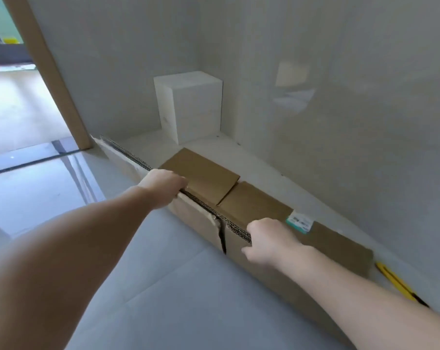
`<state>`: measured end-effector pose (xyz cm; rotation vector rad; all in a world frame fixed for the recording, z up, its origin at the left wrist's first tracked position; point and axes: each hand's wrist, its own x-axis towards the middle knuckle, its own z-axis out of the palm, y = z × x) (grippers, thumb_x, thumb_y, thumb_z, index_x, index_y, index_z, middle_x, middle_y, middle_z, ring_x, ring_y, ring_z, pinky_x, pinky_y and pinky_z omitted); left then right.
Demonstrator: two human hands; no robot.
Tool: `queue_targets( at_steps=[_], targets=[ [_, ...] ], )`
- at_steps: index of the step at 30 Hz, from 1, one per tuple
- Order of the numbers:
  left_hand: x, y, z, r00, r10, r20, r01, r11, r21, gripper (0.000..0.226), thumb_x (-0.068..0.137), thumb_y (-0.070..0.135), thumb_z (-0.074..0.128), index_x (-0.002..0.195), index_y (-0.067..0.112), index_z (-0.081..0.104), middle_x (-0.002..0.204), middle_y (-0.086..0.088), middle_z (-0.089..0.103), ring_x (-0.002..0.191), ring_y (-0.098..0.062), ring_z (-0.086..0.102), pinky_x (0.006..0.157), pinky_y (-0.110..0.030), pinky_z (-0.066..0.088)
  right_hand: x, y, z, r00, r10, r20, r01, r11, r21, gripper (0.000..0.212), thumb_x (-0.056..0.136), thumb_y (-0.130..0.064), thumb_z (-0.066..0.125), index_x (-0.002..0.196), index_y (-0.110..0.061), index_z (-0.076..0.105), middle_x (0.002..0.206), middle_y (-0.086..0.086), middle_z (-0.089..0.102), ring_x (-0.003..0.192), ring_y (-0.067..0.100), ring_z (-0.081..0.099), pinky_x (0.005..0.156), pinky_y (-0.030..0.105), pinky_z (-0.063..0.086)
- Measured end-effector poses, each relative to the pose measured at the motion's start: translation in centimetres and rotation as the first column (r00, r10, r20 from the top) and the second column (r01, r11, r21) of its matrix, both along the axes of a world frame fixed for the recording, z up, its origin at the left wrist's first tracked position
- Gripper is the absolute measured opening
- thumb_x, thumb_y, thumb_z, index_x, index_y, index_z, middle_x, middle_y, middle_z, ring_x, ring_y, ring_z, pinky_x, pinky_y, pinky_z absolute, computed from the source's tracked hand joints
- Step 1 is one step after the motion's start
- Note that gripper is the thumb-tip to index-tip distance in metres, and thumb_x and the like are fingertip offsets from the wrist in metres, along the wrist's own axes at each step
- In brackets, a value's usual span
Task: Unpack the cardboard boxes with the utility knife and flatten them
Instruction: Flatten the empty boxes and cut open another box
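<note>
A flattened brown cardboard box (pixel 254 205) stands on its long edge on the grey floor, leaning toward the wall, with its flaps folded over. My left hand (pixel 163 186) grips its upper corrugated edge near the left flap. My right hand (pixel 267 239) grips the same edge further right, beside a split in the cardboard. A white and green label (pixel 299 221) sticks to the box just past my right hand. The yellow utility knife (pixel 398 282) lies on the floor at the right, by the box's end.
A white square box (pixel 191 107) stands in the corner against the grey walls. A raised white ledge (pixel 239 150) runs along the wall behind the cardboard. A wooden door frame (pixel 49 72) opens to another room at the left.
</note>
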<state>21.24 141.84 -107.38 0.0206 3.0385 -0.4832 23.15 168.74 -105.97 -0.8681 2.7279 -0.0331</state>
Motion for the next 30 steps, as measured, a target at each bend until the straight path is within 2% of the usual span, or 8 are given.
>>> queue_targets(
  at_steps=[8, 12, 16, 18, 21, 24, 27, 30],
  targets=[
    [2.7, -2.8, -3.1, 0.999, 0.029, 0.028, -0.029, 1.000, -0.007, 0.015, 0.084, 0.006, 0.051, 0.087, 0.019, 0.058, 0.071, 0.002, 0.047, 0.073, -0.025, 0.048, 0.059, -0.027, 0.035, 3.1, -4.0, -4.8, 0.995, 0.091, 0.033, -0.091, 0.996, -0.008, 0.023, 0.084, -0.016, 0.054, 0.065, -0.013, 0.041, 0.090, 0.013, 0.063, 0.075, 0.032, 0.050, 0.062, 0.028, 0.037],
    [3.5, -3.9, -4.1, 0.997, 0.077, 0.033, -0.077, 0.997, 0.026, 0.024, 0.080, -0.004, 0.044, 0.081, 0.020, 0.051, 0.065, 0.005, 0.038, 0.073, -0.024, 0.046, 0.060, -0.026, 0.033, 4.4, -6.2, -5.1, 0.990, 0.119, 0.072, -0.118, 0.993, -0.016, 0.009, 0.087, -0.016, 0.053, 0.080, -0.010, 0.054, 0.093, 0.012, 0.062, 0.089, 0.033, 0.059, 0.064, 0.028, 0.039],
    [5.5, -5.2, -6.2, 0.994, 0.083, 0.068, -0.084, 0.996, 0.013, 0.026, 0.079, -0.005, 0.042, 0.084, 0.018, 0.052, 0.069, 0.004, 0.045, 0.077, -0.026, 0.055, 0.058, -0.027, 0.035, 7.3, -7.9, -6.3, 0.980, 0.120, 0.157, -0.122, 0.993, 0.000, 0.023, 0.086, -0.010, 0.050, 0.066, -0.010, 0.039, 0.075, 0.007, 0.049, 0.082, 0.032, 0.055, 0.062, 0.028, 0.039],
    [6.8, -6.3, -7.6, 0.993, 0.074, 0.094, -0.076, 0.997, 0.026, 0.027, 0.081, -0.005, 0.041, 0.085, 0.020, 0.048, 0.076, 0.004, 0.050, 0.084, -0.025, 0.059, 0.060, -0.028, 0.036, 9.1, -9.0, -7.1, 0.968, 0.162, 0.193, -0.161, 0.987, -0.019, 0.015, 0.086, -0.007, 0.049, 0.073, -0.010, 0.044, 0.088, 0.012, 0.059, 0.086, 0.032, 0.059, 0.064, 0.028, 0.040],
    [8.3, -9.0, -9.3, 0.991, 0.074, 0.110, -0.082, 0.994, 0.067, 0.036, 0.085, -0.002, 0.042, 0.110, 0.022, 0.054, 0.104, 0.003, 0.062, 0.104, -0.025, 0.057, 0.079, -0.031, 0.042, 11.1, -11.4, -8.1, 0.952, 0.209, 0.226, -0.192, 0.977, -0.091, 0.009, 0.088, -0.008, 0.050, 0.090, -0.010, 0.059, 0.102, 0.015, 0.063, 0.097, 0.034, 0.062, 0.067, 0.030, 0.041],
    [9.3, -12.3, -10.4, 0.975, 0.157, 0.159, -0.160, 0.987, 0.009, 0.057, 0.088, 0.003, 0.045, 0.141, 0.026, 0.039, 0.142, -0.001, 0.043, 0.137, -0.023, 0.031, 0.112, -0.045, 0.022, 12.8, -14.1, -8.8, 0.928, 0.227, 0.294, -0.187, 0.969, -0.159, 0.016, 0.092, -0.013, 0.050, 0.098, -0.005, 0.063, 0.104, 0.017, 0.063, 0.098, 0.036, 0.061, 0.069, 0.032, 0.043],
    [10.8, -14.2, -12.0, 0.902, 0.277, 0.330, -0.274, 0.960, -0.056, 0.061, 0.091, 0.007, 0.042, 0.146, 0.029, 0.027, 0.147, -0.002, 0.029, 0.139, -0.026, 0.018, 0.108, -0.042, 0.031, 13.9, -15.0, -10.5, 0.847, 0.210, 0.488, -0.136, 0.974, -0.184, 0.030, 0.098, -0.032, 0.046, 0.098, -0.005, 0.060, 0.105, 0.015, 0.060, 0.098, 0.034, 0.059, 0.074, 0.037, 0.047],
    [13.8, -14.8, -14.6, 0.872, 0.328, 0.364, -0.364, 0.931, 0.035, 0.070, 0.089, 0.000, 0.041, 0.150, 0.027, 0.019, 0.156, -0.005, 0.015, 0.142, -0.027, 0.011, 0.101, -0.042, 0.043, 13.8, -13.3, -13.8, 0.837, 0.215, 0.503, -0.251, 0.968, 0.005, 0.054, 0.096, -0.051, 0.041, 0.132, -0.011, 0.048, 0.135, 0.017, 0.048, 0.123, 0.038, 0.045, 0.098, 0.047, 0.041]
  ],
)
